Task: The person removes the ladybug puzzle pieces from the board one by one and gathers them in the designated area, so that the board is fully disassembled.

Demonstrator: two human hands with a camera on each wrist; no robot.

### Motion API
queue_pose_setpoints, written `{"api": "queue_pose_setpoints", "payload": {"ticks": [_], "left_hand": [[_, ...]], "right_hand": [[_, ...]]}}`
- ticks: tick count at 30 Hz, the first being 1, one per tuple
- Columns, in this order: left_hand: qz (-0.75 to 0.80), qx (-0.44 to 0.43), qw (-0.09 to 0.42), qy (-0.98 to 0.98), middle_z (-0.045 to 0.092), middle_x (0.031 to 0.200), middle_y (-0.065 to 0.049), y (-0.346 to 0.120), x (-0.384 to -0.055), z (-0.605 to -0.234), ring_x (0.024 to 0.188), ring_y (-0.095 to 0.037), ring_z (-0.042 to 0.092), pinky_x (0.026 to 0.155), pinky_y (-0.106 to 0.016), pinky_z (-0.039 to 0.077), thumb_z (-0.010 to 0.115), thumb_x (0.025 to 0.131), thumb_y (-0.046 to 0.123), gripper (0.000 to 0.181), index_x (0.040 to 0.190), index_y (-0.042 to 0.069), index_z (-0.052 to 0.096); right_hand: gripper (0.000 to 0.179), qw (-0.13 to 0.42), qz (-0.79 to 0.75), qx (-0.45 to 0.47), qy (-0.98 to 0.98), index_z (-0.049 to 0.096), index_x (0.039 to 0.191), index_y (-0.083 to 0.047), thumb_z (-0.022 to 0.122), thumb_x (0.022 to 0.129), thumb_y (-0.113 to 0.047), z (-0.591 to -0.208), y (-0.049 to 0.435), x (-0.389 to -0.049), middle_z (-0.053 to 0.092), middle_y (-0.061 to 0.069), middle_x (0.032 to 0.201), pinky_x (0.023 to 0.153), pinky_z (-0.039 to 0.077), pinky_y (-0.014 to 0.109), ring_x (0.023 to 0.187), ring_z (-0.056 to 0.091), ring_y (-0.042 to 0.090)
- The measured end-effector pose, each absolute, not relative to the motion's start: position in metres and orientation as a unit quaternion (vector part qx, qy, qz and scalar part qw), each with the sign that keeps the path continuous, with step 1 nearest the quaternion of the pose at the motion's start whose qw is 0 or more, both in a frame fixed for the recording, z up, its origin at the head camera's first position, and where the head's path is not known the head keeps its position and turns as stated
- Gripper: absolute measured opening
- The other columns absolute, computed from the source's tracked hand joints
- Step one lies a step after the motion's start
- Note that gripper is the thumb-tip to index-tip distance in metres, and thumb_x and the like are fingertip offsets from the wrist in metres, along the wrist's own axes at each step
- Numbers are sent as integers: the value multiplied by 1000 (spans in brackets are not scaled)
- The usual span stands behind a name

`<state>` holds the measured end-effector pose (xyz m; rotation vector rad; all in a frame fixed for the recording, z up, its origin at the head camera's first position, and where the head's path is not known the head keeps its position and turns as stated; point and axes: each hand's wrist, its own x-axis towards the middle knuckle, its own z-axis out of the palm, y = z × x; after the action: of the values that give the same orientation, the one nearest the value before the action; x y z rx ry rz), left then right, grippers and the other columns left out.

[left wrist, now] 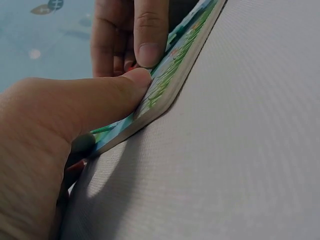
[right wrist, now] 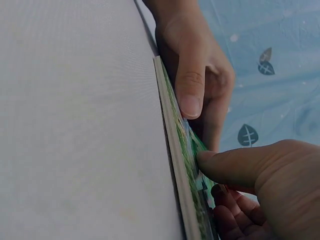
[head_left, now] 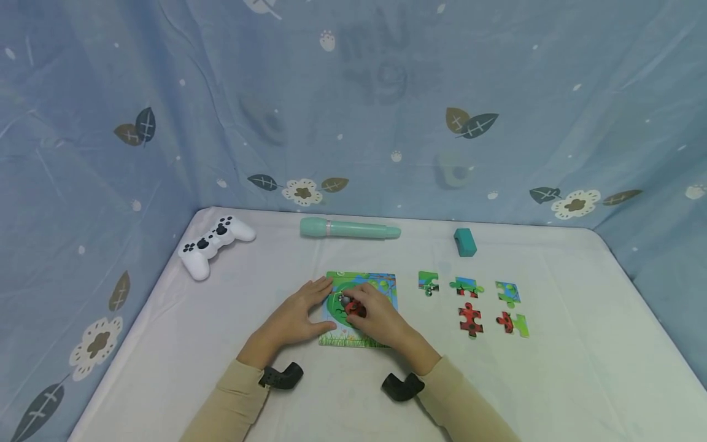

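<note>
A jigsaw board (head_left: 345,337) with a green, blue and grassy picture lies flat on the white table. My left hand (head_left: 295,316) rests on its left side, fingers extended toward the top corner and thumb on the lower left part, as the left wrist view also shows. Over the middle of the board, my right hand (head_left: 383,316) pinches a red and black ladybird puzzle piece (head_left: 354,306) between thumb and fingers. That piece is low against the board; its edges are partly hidden by the fingers, so its fit cannot be told.
Loose puzzle pieces lie right of the board, among them a red one (head_left: 471,320) and a red-and-green one (head_left: 513,323). Behind are a mint-green tube-shaped object (head_left: 350,229) and a teal block (head_left: 466,242). A white game controller (head_left: 215,245) lies at the back left.
</note>
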<state>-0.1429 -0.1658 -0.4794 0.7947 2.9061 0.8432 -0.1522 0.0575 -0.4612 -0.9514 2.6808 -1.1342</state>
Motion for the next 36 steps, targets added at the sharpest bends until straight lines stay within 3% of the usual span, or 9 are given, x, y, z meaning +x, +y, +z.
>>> {"api": "queue_pose_setpoints", "payload": {"ticks": [11, 18, 24, 30, 36], "left_hand": [[268, 257, 2, 929, 36, 152, -5, -166, -142, -475, 141, -28, 31, 116, -44, 25, 67, 82, 51, 81, 142, 3, 42], [270, 259, 11, 927, 34, 152, -5, -166, -142, -474, 142, -26, 29, 118, -42, 23, 66, 83, 50, 81, 143, 3, 40], [269, 256, 11, 928, 35, 152, -6, -165, -141, -473, 142, -26, 29, 118, -42, 23, 67, 81, 50, 82, 142, 2, 41], [268, 256, 10, 929, 35, 152, -5, -163, -141, -474, 142, -25, 29, 118, -41, 23, 66, 81, 51, 82, 143, 3, 41], [267, 251, 12, 930, 35, 152, -5, -164, -142, -475, 142, -25, 29, 117, -42, 24, 67, 81, 52, 82, 142, 3, 42]], "right_hand": [[41, 13, -378, -333, 864, 57, 122, 2, 70, 85, -10, -459, 64, -156, 58, 11, 111, 74, 53, 28, 91, 56, 15], [42, 42, -402, -298, 865, 56, 126, -2, 68, 87, -9, -445, 79, -158, 56, 12, 123, 82, 55, 35, 101, 59, 22], [44, 52, -407, -271, 870, 55, 128, -2, 68, 86, -9, -442, 110, -158, 57, 10, 121, 86, 54, 37, 105, 59, 22], [44, 29, -395, -244, 885, 57, 125, -2, 70, 83, -5, -445, 153, -153, 61, 6, 113, 84, 54, 35, 98, 60, 20], [44, 39, -379, -206, 901, 57, 125, -2, 69, 82, -3, -447, 187, -143, 60, 6, 113, 85, 55, 33, 97, 61, 19]]}}
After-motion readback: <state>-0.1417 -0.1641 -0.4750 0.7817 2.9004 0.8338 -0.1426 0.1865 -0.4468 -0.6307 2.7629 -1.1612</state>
